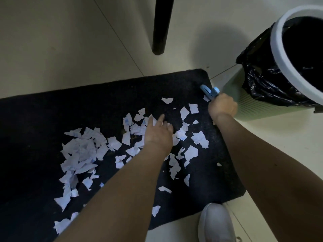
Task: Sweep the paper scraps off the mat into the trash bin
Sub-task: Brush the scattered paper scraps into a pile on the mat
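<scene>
The left hand (158, 135) is laid low over the dark mat (43, 128) with its fingers (160, 119) stretched out straight, and nothing is held in it. It looks to be placed this way so the flat hand can be used like a broom. The white paper scraps (80, 151) are spread all around these fingers; some are touched or covered by the palm, a big heap is left further out to the left side, and a few are scattered to the right of the fingertips. The right hand (222, 106) is curled tight round a small blue tool (209, 91), whose end is seen sticking out past the knuckles. What kind of tool it is cannot be told. It is held at the mat's corner, probably so scraps can be caught there. The trash bin (279, 81), lined with a black bag (258, 79), is stood just beside that fist, so the scraps can be tipped in easily. None seem to be cleared yet.
</scene>
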